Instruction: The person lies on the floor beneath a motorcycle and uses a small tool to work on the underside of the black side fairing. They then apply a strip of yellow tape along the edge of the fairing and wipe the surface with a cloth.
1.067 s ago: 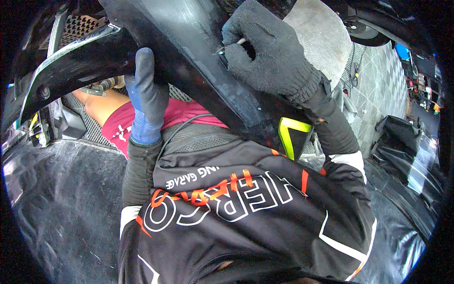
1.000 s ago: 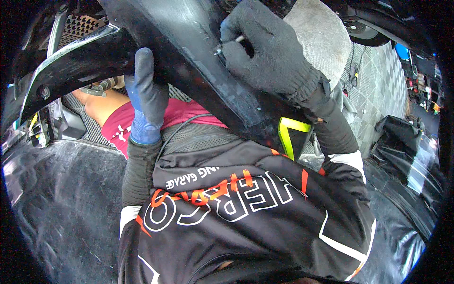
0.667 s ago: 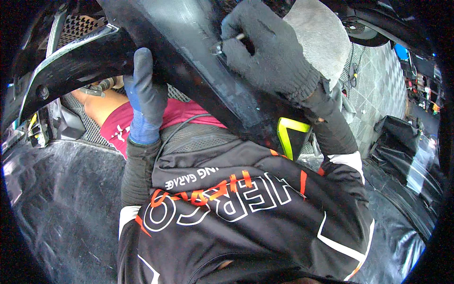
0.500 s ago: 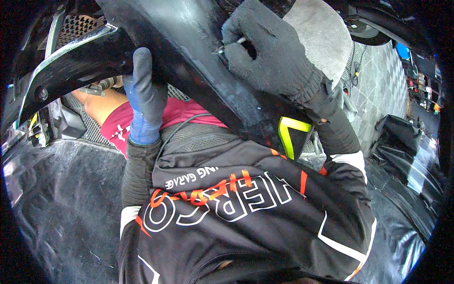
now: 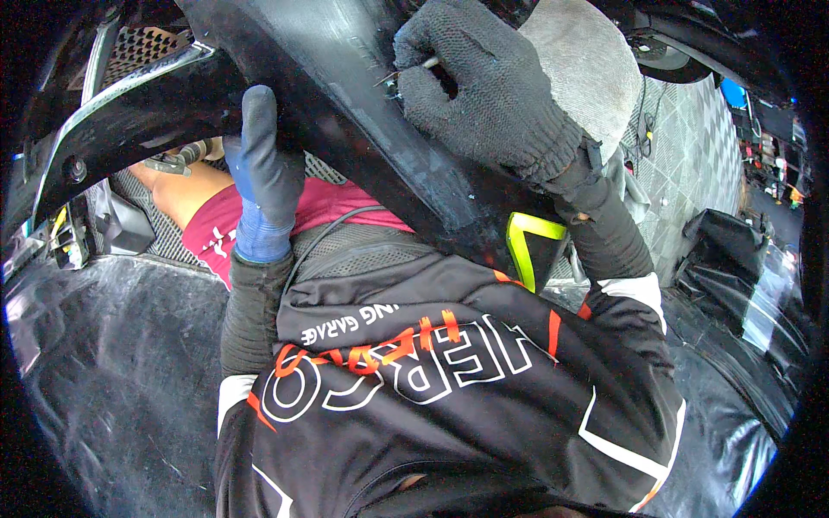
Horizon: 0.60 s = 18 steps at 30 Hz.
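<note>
My left hand (image 5: 263, 177), in a blue and dark grey glove, grips the lower edge of a glossy black panel (image 5: 337, 78), thumb upright and fingers partly hidden. Higher up on the right, my right hand (image 5: 475, 99), in a thick dark knit glove, is closed on a small thin metal tool (image 5: 430, 64) at the panel's scuffed surface; most of the tool is hidden in the fingers. A light grey fabric pad (image 5: 596, 60) lies just beyond that hand. A fluorescent yellow angled piece (image 5: 518, 237) sits below the panel's lower right end.
My legs in maroon shorts (image 5: 216, 233) extend under the panel. A perforated plate (image 5: 142, 47) is at upper left. A cable (image 5: 328, 226) crosses my waist. Black sheeting (image 5: 121, 363) covers the ground, crumpled at right (image 5: 717, 259). Grey tiled flooring (image 5: 691, 164) lies beyond.
My right hand has shifted slightly left along the panel, still closed on the small tool. My left hand has stayed in almost the same place on the panel's edge.
</note>
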Each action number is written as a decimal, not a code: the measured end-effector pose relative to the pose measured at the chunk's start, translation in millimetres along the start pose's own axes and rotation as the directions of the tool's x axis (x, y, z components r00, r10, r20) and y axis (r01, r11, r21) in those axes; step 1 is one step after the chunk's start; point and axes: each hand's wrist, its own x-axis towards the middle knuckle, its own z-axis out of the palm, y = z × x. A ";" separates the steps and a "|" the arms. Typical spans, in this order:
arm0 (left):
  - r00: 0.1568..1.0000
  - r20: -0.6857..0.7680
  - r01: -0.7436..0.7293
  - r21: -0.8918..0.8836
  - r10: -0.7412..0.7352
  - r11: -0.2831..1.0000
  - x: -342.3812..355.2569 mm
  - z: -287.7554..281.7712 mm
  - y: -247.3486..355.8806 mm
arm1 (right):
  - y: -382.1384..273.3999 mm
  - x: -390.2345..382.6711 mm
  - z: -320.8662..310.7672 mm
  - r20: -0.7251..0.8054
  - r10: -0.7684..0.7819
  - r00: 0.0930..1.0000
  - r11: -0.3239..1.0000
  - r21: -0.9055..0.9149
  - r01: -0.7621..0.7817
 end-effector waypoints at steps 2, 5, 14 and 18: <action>0.998 0.028 -0.051 0.096 0.048 0.994 -1.0 -1.3 0.9 | -1.4 -2.1 -2.6 0.039 0.013 0.999 1.000 0.012 -0.013; 0.999 0.032 -0.036 0.099 0.033 0.994 -0.1 -5.4 -0.4 | -2.0 -1.9 -4.0 0.047 -0.015 0.999 1.000 0.006 0.015; 0.990 0.087 -0.124 0.168 0.110 0.978 1.9 -1.7 0.9 | -1.2 -4.5 -3.8 0.010 0.083 0.996 0.994 0.071 -0.084; 1.000 -0.009 0.029 -0.052 -0.030 0.998 0.3 -2.7 -0.5 | 0.4 -4.0 -5.6 0.037 0.085 0.996 0.995 0.048 -0.087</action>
